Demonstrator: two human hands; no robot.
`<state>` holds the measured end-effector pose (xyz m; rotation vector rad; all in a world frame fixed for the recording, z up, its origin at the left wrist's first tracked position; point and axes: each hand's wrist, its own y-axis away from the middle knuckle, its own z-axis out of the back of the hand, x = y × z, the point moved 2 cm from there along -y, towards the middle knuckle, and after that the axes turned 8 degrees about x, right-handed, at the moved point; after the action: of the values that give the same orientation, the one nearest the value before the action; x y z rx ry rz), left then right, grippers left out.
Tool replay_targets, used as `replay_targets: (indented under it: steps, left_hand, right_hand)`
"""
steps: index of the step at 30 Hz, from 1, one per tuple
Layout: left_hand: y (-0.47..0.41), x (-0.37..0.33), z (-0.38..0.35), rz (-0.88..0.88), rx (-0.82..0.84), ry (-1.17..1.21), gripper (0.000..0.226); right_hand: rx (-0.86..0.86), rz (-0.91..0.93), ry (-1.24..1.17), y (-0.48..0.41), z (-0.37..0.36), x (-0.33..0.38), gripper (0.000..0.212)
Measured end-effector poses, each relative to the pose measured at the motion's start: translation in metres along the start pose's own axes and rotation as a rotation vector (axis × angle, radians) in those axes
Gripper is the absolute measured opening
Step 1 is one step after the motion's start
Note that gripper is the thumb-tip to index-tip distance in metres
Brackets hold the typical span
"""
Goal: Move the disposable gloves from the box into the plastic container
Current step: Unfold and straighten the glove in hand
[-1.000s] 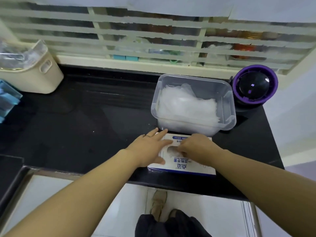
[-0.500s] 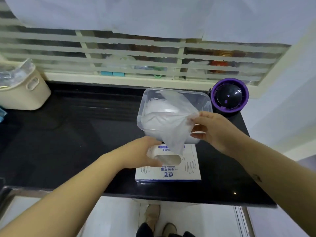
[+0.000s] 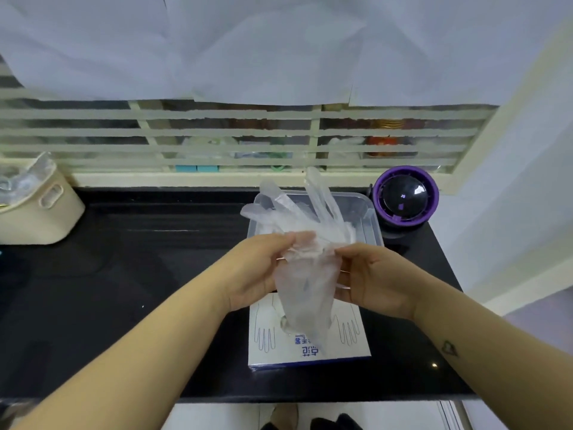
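A: What's laid out, biggest thing first?

B: A black countertop (image 3: 124,274). At its back right stands the clear plastic container (image 3: 373,223), already holding a heap of thin film gloves. Just in front of it lies the white glove box (image 3: 347,342), flat, its printed top facing up.

A: And the glove in play?

B: One transparent disposable glove (image 3: 302,274) hangs in the air between box and container. Its fingers fan upward over the container's near rim; its cuff trails down toward the box opening, and I cannot tell whether it has fully come free.

A: The hands?

B: The left hand (image 3: 257,271) pinches the glove's left edge near the palm between thumb and fingertips. The right hand (image 3: 375,277) pinches the opposite edge the same way. Both are closed on the film, stretching it a little.

A: How would you expect it to behave?

B: Nearly weightless, limp, crinkly, probably clingy and slick. It looks likely to drift or stick to skin rather than drop cleanly. I'd hold it at the palm or cuff, where the film is widest, not by the floppy fingers.
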<state>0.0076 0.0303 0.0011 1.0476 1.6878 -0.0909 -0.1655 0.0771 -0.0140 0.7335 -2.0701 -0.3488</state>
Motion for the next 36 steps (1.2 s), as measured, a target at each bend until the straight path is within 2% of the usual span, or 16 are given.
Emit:
replay_targets:
  steps: [3, 5, 8, 10, 12, 15, 16, 21, 25, 28, 31, 36]
  left_hand:
    - [-0.005, -0.006, 0.008, 0.006, -0.107, 0.024, 0.029]
    - [-0.008, -0.013, 0.015, -0.006, -0.152, 0.007, 0.028]
    - [-0.013, -0.022, 0.022, -0.032, -0.175, -0.078, 0.028]
    - [-0.016, -0.027, 0.023, -0.049, -0.170, -0.124, 0.028]
    - [-0.021, -0.033, 0.024, -0.059, -0.145, -0.182, 0.029]
    - [-0.027, -0.040, 0.026, -0.057, -0.121, -0.254, 0.029]
    - [-0.029, -0.042, 0.029, -0.053, -0.116, -0.270, 0.030]
    - [-0.035, -0.054, 0.047, -0.040, -0.100, -0.165, 0.033]
    - [-0.043, -0.052, 0.061, 0.014, -0.092, 0.071, 0.033]
    - [-0.051, -0.051, 0.066, 0.025, -0.078, 0.198, 0.034]
    - [-0.056, -0.046, 0.068, 0.056, -0.067, 0.167, 0.045]
    - [-0.061, -0.031, 0.063, 0.143, -0.087, -0.085, 0.053]
  right_hand:
    - [-0.157, 0.024, -0.033, -0.007, 0.007, 0.002, 0.033]
    - [-0.294, 0.043, 0.015, -0.011, 0.013, 0.007, 0.046]
    - [-0.260, 0.035, 0.268, -0.015, 0.005, 0.017, 0.081]
    - [-0.206, 0.029, 0.453, -0.020, -0.008, 0.023, 0.091]
    - [-0.190, 0.036, 0.572, -0.031, -0.019, 0.027, 0.080]
    - [-0.276, 0.085, 0.568, -0.051, -0.018, 0.030, 0.037]
    - [-0.310, 0.105, 0.543, -0.055, -0.014, 0.032, 0.032]
    - [-0.399, 0.133, 0.365, -0.052, 0.009, 0.042, 0.021]
    - [-0.293, 0.165, 0.093, -0.051, 0.020, 0.044, 0.023]
    - [-0.256, 0.182, 0.079, -0.053, 0.023, 0.049, 0.021]
    - [-0.204, 0.225, 0.130, -0.056, 0.021, 0.060, 0.018]
    - [-0.026, 0.241, 0.178, -0.058, 0.004, 0.069, 0.011]
